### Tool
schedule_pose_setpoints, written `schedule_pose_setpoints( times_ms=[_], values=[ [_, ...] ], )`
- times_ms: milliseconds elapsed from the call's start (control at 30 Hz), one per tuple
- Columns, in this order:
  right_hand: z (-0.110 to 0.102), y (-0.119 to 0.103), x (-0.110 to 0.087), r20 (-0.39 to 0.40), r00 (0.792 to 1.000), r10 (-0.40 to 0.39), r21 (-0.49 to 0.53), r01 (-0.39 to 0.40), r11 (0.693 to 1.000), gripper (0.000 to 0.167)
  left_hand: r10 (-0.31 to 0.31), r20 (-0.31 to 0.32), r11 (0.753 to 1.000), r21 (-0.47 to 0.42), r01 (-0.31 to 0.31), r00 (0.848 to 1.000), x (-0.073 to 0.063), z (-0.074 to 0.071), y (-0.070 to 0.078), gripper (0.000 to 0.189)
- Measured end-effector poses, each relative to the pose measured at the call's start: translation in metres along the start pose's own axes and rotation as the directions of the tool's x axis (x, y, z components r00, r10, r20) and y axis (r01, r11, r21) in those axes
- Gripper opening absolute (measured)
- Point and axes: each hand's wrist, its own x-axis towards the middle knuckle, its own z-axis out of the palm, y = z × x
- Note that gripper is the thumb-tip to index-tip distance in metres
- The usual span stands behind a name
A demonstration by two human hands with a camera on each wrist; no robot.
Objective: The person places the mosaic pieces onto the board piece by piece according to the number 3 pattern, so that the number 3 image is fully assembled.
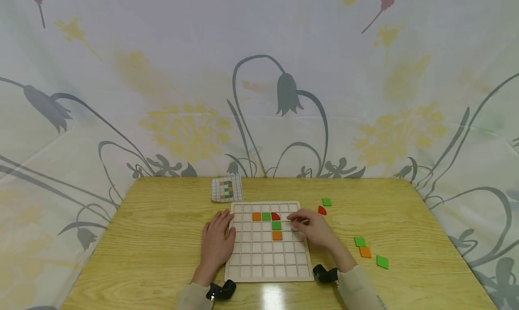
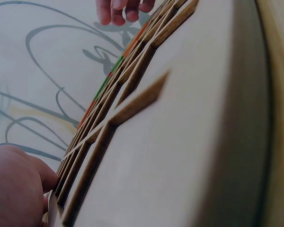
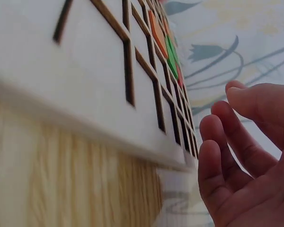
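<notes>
A pale wooden grid board lies on the table. On it an orange tile, a green tile and a red quarter-circle tile form a row. Below the red piece come another green tile and an orange one. My left hand rests along the board's left edge, fingers extended. Over the board's right side hovers my right hand, fingers loosely bent. In the right wrist view, nothing shows between the thumb and fingers of that hand.
Behind the board's left corner lies a pattern card with a small coloured grid. To the right are a loose green tile, a red quarter-circle, two more green tiles and an orange tile. A flower-patterned curtain hangs behind.
</notes>
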Motion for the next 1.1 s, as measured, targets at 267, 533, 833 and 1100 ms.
schedule_pose_setpoints(
  times_ms=[267,533,833,1100],
  values=[
    [-0.018,0.015,-0.006,-0.156,0.987,0.036,-0.045,-0.043,0.998,0.018,0.008,-0.007,1.0,0.008,-0.008,1.0,0.001,0.001,-0.001,0.038],
    [-0.033,0.026,-0.012,-0.287,0.955,0.076,-0.068,-0.099,0.993,0.02,0.013,-0.012,1.0,0.008,-0.013,1.0,0.001,0.001,-0.001,0.037],
    [-0.047,0.041,-0.014,-0.314,0.937,0.151,-0.052,-0.176,0.983,0.026,0.004,-0.003,1.0,0.002,-0.004,1.0,0.0,0.001,-0.001,0.038],
    [-0.053,0.047,-0.014,-0.32,0.929,0.184,-0.038,-0.207,0.978,0.029,0.003,0.0,1.0,0.007,-0.003,1.0,0.0,0.001,-0.002,0.038]
  ],
)
